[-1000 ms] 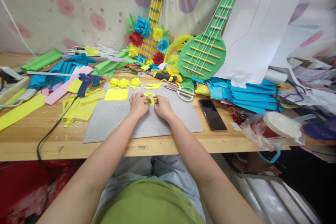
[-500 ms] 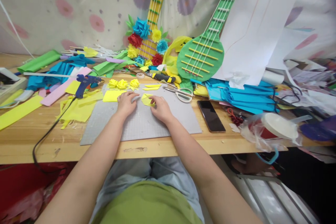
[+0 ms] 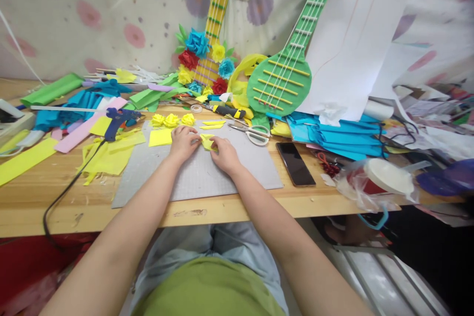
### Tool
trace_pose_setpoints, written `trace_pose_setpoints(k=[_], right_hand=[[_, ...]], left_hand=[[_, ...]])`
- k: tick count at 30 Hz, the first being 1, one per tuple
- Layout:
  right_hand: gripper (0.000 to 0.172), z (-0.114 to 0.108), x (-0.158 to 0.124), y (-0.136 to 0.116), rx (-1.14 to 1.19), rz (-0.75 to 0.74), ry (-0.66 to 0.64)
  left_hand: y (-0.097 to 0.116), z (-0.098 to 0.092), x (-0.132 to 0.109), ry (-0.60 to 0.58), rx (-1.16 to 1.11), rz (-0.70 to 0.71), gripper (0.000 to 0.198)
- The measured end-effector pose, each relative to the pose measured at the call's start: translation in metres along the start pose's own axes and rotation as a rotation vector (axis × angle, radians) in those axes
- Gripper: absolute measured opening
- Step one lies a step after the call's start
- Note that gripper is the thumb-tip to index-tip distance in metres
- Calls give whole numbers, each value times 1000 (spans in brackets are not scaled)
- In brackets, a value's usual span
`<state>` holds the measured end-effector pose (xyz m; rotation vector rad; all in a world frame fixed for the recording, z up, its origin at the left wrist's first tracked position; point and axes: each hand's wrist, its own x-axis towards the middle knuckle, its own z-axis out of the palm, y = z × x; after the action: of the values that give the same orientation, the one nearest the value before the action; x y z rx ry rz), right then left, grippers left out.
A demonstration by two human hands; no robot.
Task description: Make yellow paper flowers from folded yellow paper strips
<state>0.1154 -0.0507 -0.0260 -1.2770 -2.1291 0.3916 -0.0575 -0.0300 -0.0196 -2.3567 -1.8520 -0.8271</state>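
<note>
A small folded piece of yellow paper (image 3: 207,142) is between my hands, over the grey cutting mat (image 3: 207,177). My right hand (image 3: 225,153) pinches its right side with thumb and fingers. At its left edge, my left hand (image 3: 184,143) has its fingertips closed on the paper. A flat yellow paper sheet (image 3: 160,138) lies partly beside my left wrist. Behind the hands are several crumpled yellow paper flowers (image 3: 171,120) and narrow folded yellow strips (image 3: 214,124). White-handled scissors (image 3: 256,136) rest at the mat's upper right.
On the left, a blue glue gun (image 3: 117,121) trails a black cord. A phone (image 3: 295,164) lies right of the mat, with a lidded cup in plastic (image 3: 385,177) farther right. Paper-covered yellow (image 3: 217,10) and green (image 3: 280,84) model string instruments lean at the back.
My left hand has moved right, from apart to the left edge of the folded yellow paper. My right hand keeps its pinch. The whole view has shifted slightly.
</note>
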Motion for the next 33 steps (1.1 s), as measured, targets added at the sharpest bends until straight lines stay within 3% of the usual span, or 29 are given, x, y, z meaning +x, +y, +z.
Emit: trace_pose_setpoints(k=[5, 11, 22, 33], right_hand=[[41, -2, 2, 0, 16, -59, 59], [40, -3, 3, 5, 47, 59, 98], [32, -5, 5, 12, 179, 313, 46], [33, 1, 6, 12, 94, 374, 98]], left_hand=[[8, 0, -7, 81, 24, 79, 13], [18, -1, -22, 75, 30, 124, 10], [23, 2, -23, 14, -7, -155, 14], [34, 3, -18, -30, 4, -338, 18]])
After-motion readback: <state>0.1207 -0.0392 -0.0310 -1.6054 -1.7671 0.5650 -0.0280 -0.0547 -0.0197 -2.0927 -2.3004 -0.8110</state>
